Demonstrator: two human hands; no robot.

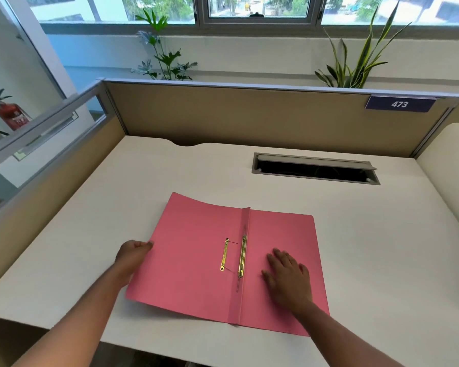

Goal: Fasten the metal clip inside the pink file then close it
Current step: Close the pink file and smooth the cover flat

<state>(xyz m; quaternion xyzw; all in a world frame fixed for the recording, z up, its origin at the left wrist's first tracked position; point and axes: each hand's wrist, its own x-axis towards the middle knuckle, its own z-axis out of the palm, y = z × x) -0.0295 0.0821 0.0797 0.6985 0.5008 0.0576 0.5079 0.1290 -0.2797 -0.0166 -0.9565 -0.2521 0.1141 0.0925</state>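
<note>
The pink file point(191, 260) lies open on the white desk point(368, 247), spine running away from me. A gold metal clip bar point(242, 256) sits along the spine, with thin prongs sticking out at both ends. A second gold strip point(224, 254) lies loose on the left flap, beside the spine. My left hand point(133, 254) pinches the left flap's outer edge, which is lifted slightly off the desk. My right hand point(286, 274) rests flat, fingers spread, on the right flap, just right of the clip.
A cable slot with a raised grey lid point(316, 168) is cut into the desk behind the file. Beige partition walls point(249, 117) close the desk at the back and left. A curved white panel point(448, 170) stands on the right.
</note>
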